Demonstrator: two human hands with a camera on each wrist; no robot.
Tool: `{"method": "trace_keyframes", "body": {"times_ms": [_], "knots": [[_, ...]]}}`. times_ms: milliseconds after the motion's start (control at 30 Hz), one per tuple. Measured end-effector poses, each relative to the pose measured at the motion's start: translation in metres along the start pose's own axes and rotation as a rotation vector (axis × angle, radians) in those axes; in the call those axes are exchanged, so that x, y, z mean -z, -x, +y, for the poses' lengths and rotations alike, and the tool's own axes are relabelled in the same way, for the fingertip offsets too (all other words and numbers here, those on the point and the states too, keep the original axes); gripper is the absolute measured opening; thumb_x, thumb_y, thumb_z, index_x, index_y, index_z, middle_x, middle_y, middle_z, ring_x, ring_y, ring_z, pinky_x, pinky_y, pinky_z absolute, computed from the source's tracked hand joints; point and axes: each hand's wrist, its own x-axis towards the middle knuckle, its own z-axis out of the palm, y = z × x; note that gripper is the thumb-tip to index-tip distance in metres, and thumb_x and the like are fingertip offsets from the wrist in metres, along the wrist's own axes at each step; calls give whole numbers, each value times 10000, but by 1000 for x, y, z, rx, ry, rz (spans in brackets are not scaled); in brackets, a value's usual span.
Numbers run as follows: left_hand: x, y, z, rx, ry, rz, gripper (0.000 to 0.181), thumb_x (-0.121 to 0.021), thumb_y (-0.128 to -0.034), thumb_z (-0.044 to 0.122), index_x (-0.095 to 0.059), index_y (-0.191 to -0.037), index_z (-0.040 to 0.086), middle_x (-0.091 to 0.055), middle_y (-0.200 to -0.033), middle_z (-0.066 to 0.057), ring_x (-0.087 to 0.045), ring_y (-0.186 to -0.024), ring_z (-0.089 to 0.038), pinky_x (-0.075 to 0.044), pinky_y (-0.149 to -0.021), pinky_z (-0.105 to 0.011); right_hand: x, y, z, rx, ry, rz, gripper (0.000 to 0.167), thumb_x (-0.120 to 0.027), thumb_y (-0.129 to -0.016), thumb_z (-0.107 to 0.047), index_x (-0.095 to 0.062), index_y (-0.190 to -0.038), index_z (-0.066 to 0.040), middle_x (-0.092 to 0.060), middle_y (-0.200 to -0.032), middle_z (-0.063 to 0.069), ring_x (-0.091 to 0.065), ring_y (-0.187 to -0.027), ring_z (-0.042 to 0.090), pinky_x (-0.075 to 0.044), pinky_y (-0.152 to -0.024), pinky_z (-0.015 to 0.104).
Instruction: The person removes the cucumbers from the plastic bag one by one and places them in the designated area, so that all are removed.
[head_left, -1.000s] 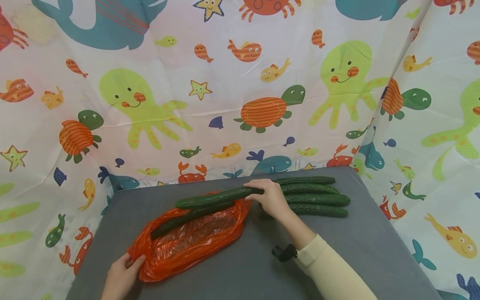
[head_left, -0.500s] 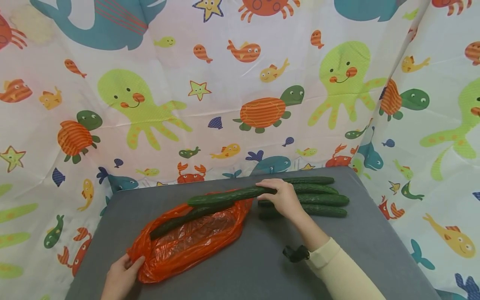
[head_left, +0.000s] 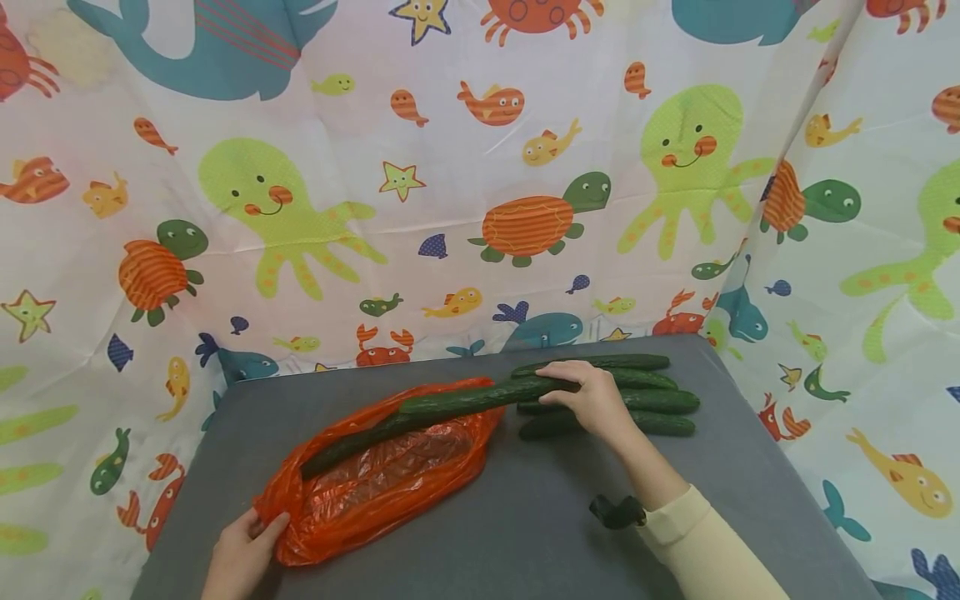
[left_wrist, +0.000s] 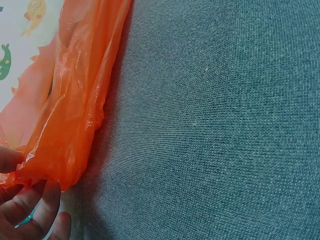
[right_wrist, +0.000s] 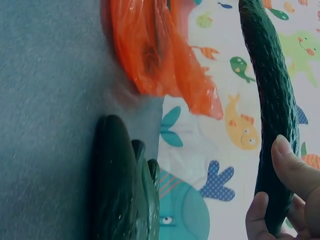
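With thumb and fingers curled round one end, my right hand [head_left: 592,404] holds a long dark green cucumber [head_left: 465,402] above the table. Its free end reaches left over the mouth of an orange plastic bag [head_left: 390,518]; the right wrist view shows this cucumber [right_wrist: 272,85] raised off the surface. Inside the bag lies another cucumber [head_left: 345,452], partly covered. My left hand [head_left: 243,550] pinches the bag's near-left corner, and the left wrist view shows its fingers [left_wrist: 47,205] against the bunched plastic. Beneath and beside my right hand, several cucumbers [head_left: 667,402] lie in a row.
A grey cloth-covered table [head_left: 510,525] carries everything. A white curtain [head_left: 442,58] printed with sea animals hangs behind its far edge and along both sides. A dark strap [head_left: 618,511] sits at my right wrist, by the pale yellow sleeve [head_left: 705,542].
My right hand has moved to the right with the cucumber, drawing its free end back along the bag's mouth. My left hand keeps its place on the bag corner.
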Motion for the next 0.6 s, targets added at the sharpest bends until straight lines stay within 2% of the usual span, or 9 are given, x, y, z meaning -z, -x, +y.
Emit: {"method": "trace_keyframes", "body": {"times_ms": [433,600], "knots": [[-1,0,2,-6,10,5,780,-589,-971,568,-533,-1356,-107,-714,-1143,-259,-697,-1029,-373,-569,-788,-467,19,18,28,-40,29,1,405,-844,-811,-204,-761,-1207,-220,-695,-1290,52,-591,-1253,296,-554,-889,468],[0,1,2,8,13,8,807,-588,-967,583,-517,-1368,-113,-684,-1192,-290,-673,-1080,-411,-566,-810,-480,26,23,41,-69,31,-20,418,-840,-814,-239,-752,-1223,-234,-690,-1300,33,-590,-1250,288,-563,-846,434]]}}
